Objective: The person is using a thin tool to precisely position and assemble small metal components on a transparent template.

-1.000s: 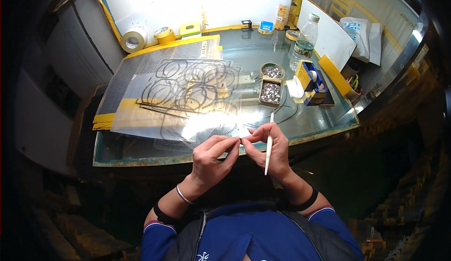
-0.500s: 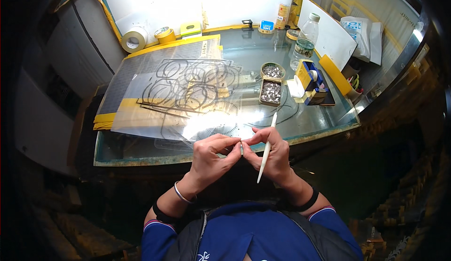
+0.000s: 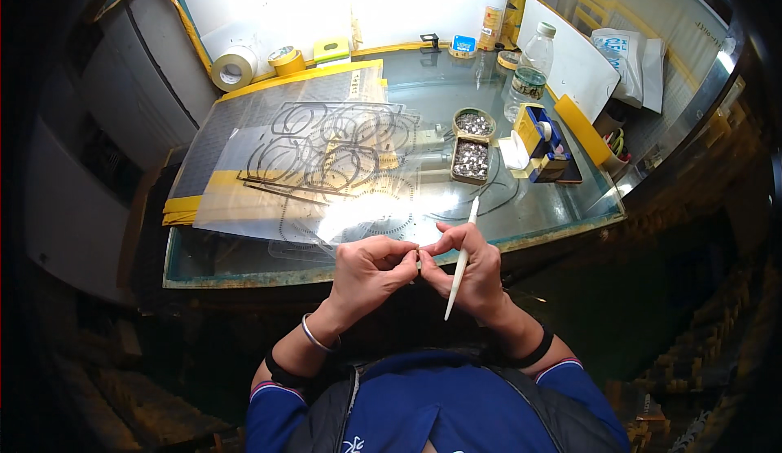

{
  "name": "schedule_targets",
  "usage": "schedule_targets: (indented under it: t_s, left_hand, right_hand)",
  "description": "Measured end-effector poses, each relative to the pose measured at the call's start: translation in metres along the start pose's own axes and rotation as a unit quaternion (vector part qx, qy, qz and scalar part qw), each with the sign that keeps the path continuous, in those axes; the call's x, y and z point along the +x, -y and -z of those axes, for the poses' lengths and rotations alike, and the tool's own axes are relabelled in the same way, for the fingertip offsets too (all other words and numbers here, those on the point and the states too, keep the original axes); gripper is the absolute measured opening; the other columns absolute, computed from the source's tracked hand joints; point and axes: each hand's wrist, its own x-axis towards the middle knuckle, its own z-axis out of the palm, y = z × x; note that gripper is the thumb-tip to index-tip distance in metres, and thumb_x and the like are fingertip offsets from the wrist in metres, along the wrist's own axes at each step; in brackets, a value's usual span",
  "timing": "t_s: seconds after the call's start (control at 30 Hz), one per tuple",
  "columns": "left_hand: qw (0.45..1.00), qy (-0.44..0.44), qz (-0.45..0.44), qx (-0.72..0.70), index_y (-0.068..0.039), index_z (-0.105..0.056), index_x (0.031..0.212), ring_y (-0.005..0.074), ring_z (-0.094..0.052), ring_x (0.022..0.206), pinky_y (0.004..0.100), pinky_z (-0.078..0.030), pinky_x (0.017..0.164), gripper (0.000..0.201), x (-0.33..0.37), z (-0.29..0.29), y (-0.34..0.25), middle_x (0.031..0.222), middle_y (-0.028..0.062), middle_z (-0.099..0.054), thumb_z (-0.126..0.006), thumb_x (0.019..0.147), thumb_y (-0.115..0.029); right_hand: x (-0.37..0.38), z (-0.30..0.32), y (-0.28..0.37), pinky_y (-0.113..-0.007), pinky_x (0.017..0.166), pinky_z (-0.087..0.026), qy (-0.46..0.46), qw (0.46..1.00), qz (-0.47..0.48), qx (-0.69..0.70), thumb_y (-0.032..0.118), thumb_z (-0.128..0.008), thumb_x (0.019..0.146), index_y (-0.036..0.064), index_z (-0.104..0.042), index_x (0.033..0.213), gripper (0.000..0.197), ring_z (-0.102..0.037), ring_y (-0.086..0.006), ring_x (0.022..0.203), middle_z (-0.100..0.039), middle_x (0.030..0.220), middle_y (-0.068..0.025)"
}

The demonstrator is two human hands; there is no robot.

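Just in front of the table's near edge, my left hand (image 3: 368,272) and my right hand (image 3: 474,275) meet fingertip to fingertip. Both pinch at one tiny thing between them, too small and covered to name. A slim white pen-like stick (image 3: 458,282), tapered at its ends, is tucked in my right hand and slants from upper right to lower left. Beyond the fingers, a clear plastic sheet (image 3: 228,208) on the table carries several thin dark rings (image 3: 275,158) and a few dark straight strips (image 3: 285,191).
A round tin (image 3: 473,112) and a square tin (image 3: 458,178) hold small shiny pieces. To their right stand a yellow and blue tape dispenser (image 3: 533,127) and a clear bottle (image 3: 538,50). Tape rolls (image 3: 234,70) sit at the back left of the glass-topped table (image 3: 590,208).
My fingertips have shifted slightly around the tiny thing, and the white stick has tilted a little. The things on the table have not moved.
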Motion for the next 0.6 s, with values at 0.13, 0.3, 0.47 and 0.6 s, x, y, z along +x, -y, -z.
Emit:
schedule_targets:
  t_s: [0.13,0.3,0.47,0.6]
  left_hand:
    - [0.998,0.013,0.046,-0.04,0.007,-0.072,0.097,0.0093,-0.067,0.067,0.0215,-0.056,0.061,0.014,0.001,0.001,0.001,0.08,0.0082,-0.072,-0.069,0.089,-0.004]
    - [0.991,0.028,0.083,-0.1,0.007,-0.071,0.096,0.0112,-0.068,0.067,0.0231,-0.058,0.06,0.013,0.004,0.004,0.004,0.082,0.0102,-0.072,-0.068,0.089,-0.003]
    - [0.955,0.048,0.134,-0.26,0.009,-0.07,0.098,0.0147,-0.068,0.068,0.0264,-0.059,0.062,0.016,0.005,0.007,0.01,0.085,0.0138,-0.071,-0.067,0.09,-0.005]
    - [0.938,0.06,0.189,-0.286,0.008,-0.069,0.096,0.0159,-0.068,0.068,0.0263,-0.059,0.062,0.015,0.008,0.007,0.014,0.086,0.0136,-0.07,-0.066,0.091,-0.006]
  right_hand:
    - [-0.001,0.0,0.0,-0.043,0.097,-0.053,0.001,1.0,-0.016,0.022,0.0,-0.077,0.075,0.0043,-0.055,0.089,0.026,-0.07,-0.017,0.07,-0.065,0.072,-0.0052]
    - [-0.001,0.0,-0.002,-0.043,0.097,-0.052,0.002,0.996,-0.05,0.069,0.001,-0.076,0.076,0.0022,-0.055,0.089,0.025,-0.069,-0.0172,0.068,-0.066,0.072,-0.0086]
    - [-0.002,0.001,-0.004,-0.037,0.096,-0.051,0.027,0.976,-0.144,0.159,0.001,-0.076,0.079,0.0032,-0.053,0.09,0.026,-0.067,-0.0124,0.079,-0.067,0.079,-0.0059]
    - [-0.004,0.004,-0.014,-0.029,0.085,-0.053,0.037,0.939,-0.223,0.261,0.001,-0.075,0.083,0.0057,-0.05,0.092,0.027,-0.066,-0.0103,0.082,-0.066,0.085,-0.0042]
